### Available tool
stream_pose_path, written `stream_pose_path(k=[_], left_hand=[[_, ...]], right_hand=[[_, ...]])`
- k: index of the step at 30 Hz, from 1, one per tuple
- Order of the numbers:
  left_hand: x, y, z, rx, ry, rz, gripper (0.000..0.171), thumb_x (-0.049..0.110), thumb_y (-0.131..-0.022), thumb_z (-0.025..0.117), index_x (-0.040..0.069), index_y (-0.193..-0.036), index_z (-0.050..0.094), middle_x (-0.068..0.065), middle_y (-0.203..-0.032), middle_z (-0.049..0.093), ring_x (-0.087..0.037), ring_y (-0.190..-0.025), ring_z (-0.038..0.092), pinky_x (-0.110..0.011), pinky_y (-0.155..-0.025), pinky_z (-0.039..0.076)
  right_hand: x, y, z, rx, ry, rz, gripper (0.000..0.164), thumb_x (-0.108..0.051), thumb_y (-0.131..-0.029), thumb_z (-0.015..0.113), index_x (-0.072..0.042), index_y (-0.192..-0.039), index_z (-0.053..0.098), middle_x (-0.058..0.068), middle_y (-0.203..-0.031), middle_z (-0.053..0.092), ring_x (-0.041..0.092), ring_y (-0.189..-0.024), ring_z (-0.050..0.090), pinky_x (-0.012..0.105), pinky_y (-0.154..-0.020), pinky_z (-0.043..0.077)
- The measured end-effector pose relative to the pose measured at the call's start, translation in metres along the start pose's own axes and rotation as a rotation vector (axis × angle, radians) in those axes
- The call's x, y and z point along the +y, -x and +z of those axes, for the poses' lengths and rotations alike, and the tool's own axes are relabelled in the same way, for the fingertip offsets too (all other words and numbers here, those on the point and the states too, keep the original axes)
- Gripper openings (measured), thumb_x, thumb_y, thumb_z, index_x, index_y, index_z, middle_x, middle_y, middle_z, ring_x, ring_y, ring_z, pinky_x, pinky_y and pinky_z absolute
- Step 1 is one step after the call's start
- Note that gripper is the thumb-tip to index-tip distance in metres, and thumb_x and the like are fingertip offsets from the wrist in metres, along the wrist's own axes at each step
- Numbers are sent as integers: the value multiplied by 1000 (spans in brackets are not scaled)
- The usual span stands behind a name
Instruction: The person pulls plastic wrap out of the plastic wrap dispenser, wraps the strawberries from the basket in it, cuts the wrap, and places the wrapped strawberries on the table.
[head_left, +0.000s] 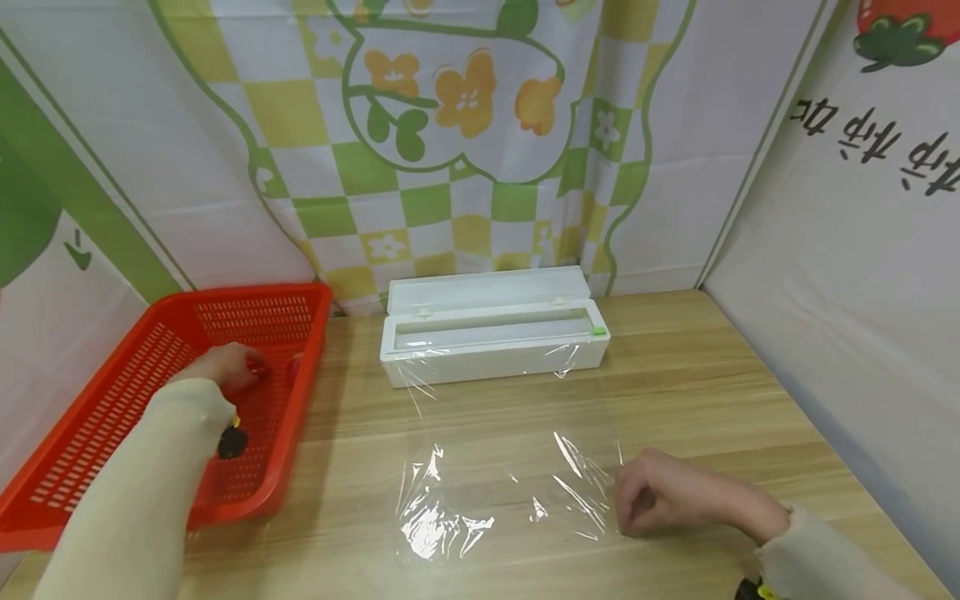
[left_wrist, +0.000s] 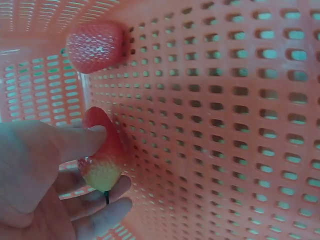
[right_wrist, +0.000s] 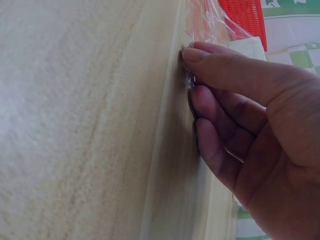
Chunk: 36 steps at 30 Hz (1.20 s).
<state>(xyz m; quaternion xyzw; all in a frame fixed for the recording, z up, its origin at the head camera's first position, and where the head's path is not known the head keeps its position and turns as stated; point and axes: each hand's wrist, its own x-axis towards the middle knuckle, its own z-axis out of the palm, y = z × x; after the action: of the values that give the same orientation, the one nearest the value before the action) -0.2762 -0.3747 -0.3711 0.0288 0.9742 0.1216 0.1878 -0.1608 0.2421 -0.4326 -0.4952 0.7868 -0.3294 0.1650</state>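
At the left there is a red plastic basket (head_left: 298, 433), with smooth rim and walls pierced by many small rounded slots. Inside it, the left hand (head_left: 228, 367) has its thumb and fingers closed around a strawberry (left_wrist: 111, 151), which is glossy and long, red at the tapered end and pale yellow at the other, where a thin dark stem comes out. A second strawberry (left_wrist: 96, 47), plump and dotted, lies near it in the basket. In the middle stands a long white box (head_left: 495, 358) with its flat lid (head_left: 487, 290) raised; from it a sheet of transparent film (head_left: 510, 492), shiny and wrinkled, spreads over the wood-grained table (head_left: 675, 375). At the right, the right hand (head_left: 663, 493) pinches the film's edge between thumb and forefinger, without visible gap.
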Motion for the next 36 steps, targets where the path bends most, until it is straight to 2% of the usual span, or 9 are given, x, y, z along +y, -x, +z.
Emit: stream_pose_path(k=[4, 11, 16, 18, 23, 26, 30, 33, 36], left_hand=[[9, 4, -9, 31, -8, -44, 43, 17, -89, 56, -6, -126, 56, -34, -125, 54, -45, -105, 54, -60, -83, 47], [34, 8, -33, 138, -82, 42, 43, 17, -91, 54, -6, -126, 55, -33, -126, 54, -52, -110, 51, -63, -87, 44], [60, 16, -50, 177, -94, 24, 48, 23, -93, 54, 0, -135, 50, -32, -134, 48, -53, -112, 49, -65, -83, 44], [69, 18, -55, 214, -112, 57, 47, 22, -92, 55, 1, -133, 52, -32, -133, 49, -52, -112, 49, -65, -84, 44], [93, 21, -63, 338, -145, 227, 40, 12, -89, 59, -4, -125, 57, -31, -122, 58, -48, -109, 54, -62, -93, 42], [111, 25, -65, 357, -115, 248, 39, 11, -89, 59, -2, -126, 57, -28, -119, 61, -44, -106, 56, -60, -93, 43], [136, 34, -66, 364, -89, 258, 38, 12, -89, 60, 2, -126, 59, -22, -110, 65, -35, -95, 59, -55, -87, 47], [155, 42, -64, 401, -97, 304, 34, 13, -88, 63, 7, -121, 64, -16, -101, 68, -31, -87, 59, -50, -81, 49], [172, 49, -59, 451, -95, 367, 29, 13, -86, 66, 12, -115, 67, -10, -98, 69, -28, -86, 59, -47, -81, 49]], right_hand=[[1, 0, 0, -6, -10, 20, 17, -4, -74, 75, -20, -80, 73, -13, -78, 65, -7, -72, 57, 16, -59, 52], [2, 0, -1, 9, 11, -16, 19, -2, -72, 75, -20, -78, 73, -11, -76, 65, -7, -70, 56, 14, -58, 50], [3, 0, -1, 18, 11, -40, 20, -1, -71, 75, -20, -78, 73, -9, -74, 65, -6, -69, 55, 13, -57, 49], [3, 0, -1, 17, 2, -38, 20, 0, -71, 75, -19, -78, 73, -8, -74, 65, -6, -69, 55, 14, -57, 49], [3, -1, 0, 11, -4, -40, 19, -1, -72, 75, -18, -78, 73, -7, -74, 65, -5, -70, 56, 15, -57, 50], [4, -2, -1, 9, 3, -50, 16, -3, -73, 75, -18, -78, 73, -6, -74, 65, -5, -70, 56, 15, -58, 51], [5, -1, -1, 7, 1, -50, 15, -4, -73, 75, -19, -78, 73, -5, -74, 65, -5, -70, 56, 14, -58, 51], [5, -2, -1, 5, -1, -51, 15, -5, -73, 75, -19, -78, 73, -6, -74, 65, -5, -70, 56, 14, -57, 50], [5, -2, -1, 4, -5, -51, 16, -4, -73, 75, -19, -78, 73, -6, -73, 65, -6, -70, 56, 14, -57, 50]])
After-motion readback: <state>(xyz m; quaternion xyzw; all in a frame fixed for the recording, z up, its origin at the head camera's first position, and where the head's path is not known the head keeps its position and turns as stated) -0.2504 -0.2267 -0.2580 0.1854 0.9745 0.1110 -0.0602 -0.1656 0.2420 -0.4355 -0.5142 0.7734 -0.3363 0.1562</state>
